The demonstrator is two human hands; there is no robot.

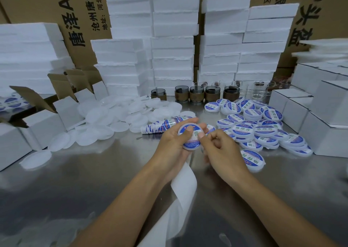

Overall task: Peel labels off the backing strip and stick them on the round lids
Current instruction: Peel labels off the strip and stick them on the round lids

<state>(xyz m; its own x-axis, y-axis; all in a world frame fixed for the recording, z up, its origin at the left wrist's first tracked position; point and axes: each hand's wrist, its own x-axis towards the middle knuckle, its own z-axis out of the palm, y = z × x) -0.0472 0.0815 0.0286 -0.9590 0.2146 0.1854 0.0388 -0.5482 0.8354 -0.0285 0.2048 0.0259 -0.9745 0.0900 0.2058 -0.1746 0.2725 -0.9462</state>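
Note:
My left hand [172,145] holds a round white lid [191,138] with a blue and white label on it, its thumb pressing on the label. My right hand [222,150] touches the lid's right edge with thumb and forefinger, the other fingers curled. A strip of labels [162,126] runs from behind my left hand to the upper left. The bare white backing strip [185,182] hangs down from under my hands toward the table's near edge. A heap of plain white lids [120,115] lies to the left. Several labelled lids [263,130] are piled to the right.
The work goes on over a steel table [105,175]. Brown-banded glass jars [196,94] and clear glasses [258,91] stand in a row behind. White foam blocks [173,39] and cardboard cartons [79,11] rise at the back. White boxes [323,118] sit right, open boxes [45,122] left.

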